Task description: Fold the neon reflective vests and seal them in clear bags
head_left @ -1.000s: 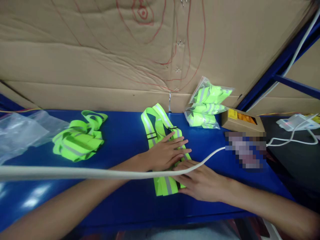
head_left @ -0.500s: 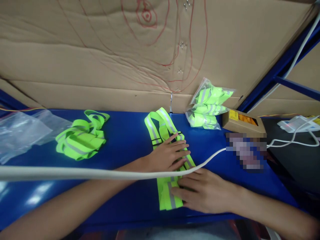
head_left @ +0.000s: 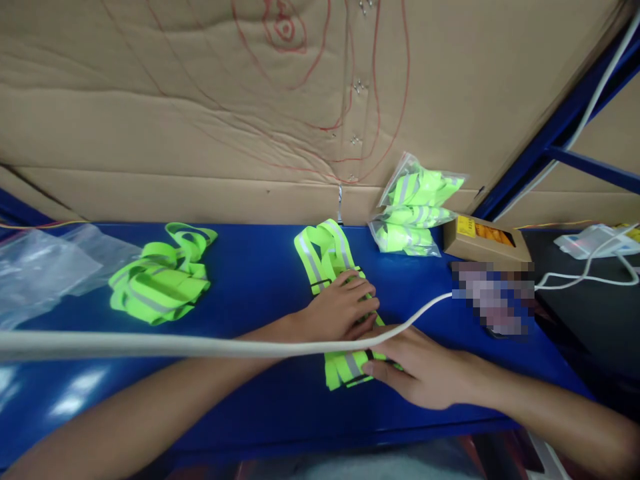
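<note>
A yellow-green reflective strap [head_left: 311,259] with grey stripes and black loops lies folded on the blue table [head_left: 250,267]. My left hand [head_left: 340,308] rests on its middle, fingers curled round the strap. Just below and to the right, my right hand [head_left: 420,367] grips the near folded part, its thumb and fingers closing on the layers. The fingertips of the right hand are partly hidden under the left hand and a white cable [head_left: 200,345] that crosses in front. A looped pile of similar strap [head_left: 155,287] lies at the left, touched by neither hand.
Clear plastic bags [head_left: 45,270] lie at the far left. Bagged straps [head_left: 413,217] lean against the cardboard wall [head_left: 200,133], beside a small brown box [head_left: 480,247]. A blurred-out object [head_left: 493,297] is at the right, near a blue metal frame [head_left: 595,170].
My left fingers have curled in from a flatter spread. My right hand has moved slightly, and the near end of the strap has been drawn up and shortened. The view has shifted a little.
</note>
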`<state>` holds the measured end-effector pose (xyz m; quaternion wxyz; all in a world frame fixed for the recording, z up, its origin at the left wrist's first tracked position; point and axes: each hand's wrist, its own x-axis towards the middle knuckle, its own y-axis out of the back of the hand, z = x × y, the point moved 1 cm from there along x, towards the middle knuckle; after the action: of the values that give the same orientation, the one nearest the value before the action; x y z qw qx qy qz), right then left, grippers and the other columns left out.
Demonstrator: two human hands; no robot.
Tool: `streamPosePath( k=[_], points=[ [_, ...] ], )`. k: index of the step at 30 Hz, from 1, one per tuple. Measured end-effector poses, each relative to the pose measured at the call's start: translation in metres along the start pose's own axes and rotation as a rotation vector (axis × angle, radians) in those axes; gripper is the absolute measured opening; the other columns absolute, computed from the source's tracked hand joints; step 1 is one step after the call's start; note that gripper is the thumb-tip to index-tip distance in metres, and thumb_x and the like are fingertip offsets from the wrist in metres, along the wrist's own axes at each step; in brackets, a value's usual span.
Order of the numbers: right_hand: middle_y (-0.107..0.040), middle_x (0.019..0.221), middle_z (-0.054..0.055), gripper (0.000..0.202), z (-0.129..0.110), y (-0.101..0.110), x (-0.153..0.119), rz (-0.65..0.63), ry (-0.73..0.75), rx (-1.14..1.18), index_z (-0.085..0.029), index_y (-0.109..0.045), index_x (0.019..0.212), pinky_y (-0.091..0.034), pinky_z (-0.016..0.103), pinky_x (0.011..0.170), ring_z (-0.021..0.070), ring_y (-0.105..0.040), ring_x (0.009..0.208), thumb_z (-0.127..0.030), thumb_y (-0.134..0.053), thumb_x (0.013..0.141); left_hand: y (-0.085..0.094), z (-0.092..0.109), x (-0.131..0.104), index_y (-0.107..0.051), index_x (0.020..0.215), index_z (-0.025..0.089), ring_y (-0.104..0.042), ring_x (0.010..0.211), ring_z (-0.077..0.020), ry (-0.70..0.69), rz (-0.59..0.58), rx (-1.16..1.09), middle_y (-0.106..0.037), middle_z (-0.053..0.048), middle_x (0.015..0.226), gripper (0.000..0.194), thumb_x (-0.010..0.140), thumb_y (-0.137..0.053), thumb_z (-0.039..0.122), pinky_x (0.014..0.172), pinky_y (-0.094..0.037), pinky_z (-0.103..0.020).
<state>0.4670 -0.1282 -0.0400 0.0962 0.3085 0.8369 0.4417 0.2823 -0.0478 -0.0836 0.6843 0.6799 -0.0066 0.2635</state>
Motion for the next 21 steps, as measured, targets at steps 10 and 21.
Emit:
streamPosePath(
  k=[10,21],
  points=[
    [-0.067,0.113,0.014,0.037,0.02,-0.015,0.011,0.277,0.242,-0.523,-0.012,-0.055,0.14,-0.049,0.041,0.094,0.0254,-0.06,0.106,-0.023,-0.045,0.106,0.0,-0.017,0.003,-0.065,0.107,0.019,-0.061,0.113,-0.0217,0.056,-0.007,-0.349,-0.068,-0.009,0.115,0.014,0.099,-0.056,0.025,0.119,-0.036,-0.045],
    [-0.062,0.133,0.017,0.049,0.011,-0.02,0.004,0.064,0.184,-0.66,-0.015,-0.054,0.142,-0.045,0.05,0.107,0.0323,-0.054,0.128,-0.042,-0.057,0.101,0.009,-0.02,-0.009,-0.064,0.133,0.021,-0.049,0.143,-0.026,0.027,-0.047,0.077,-0.066,-0.006,0.14,0.037,0.108,-0.039,0.027,0.127,-0.018,-0.055]
  ],
)
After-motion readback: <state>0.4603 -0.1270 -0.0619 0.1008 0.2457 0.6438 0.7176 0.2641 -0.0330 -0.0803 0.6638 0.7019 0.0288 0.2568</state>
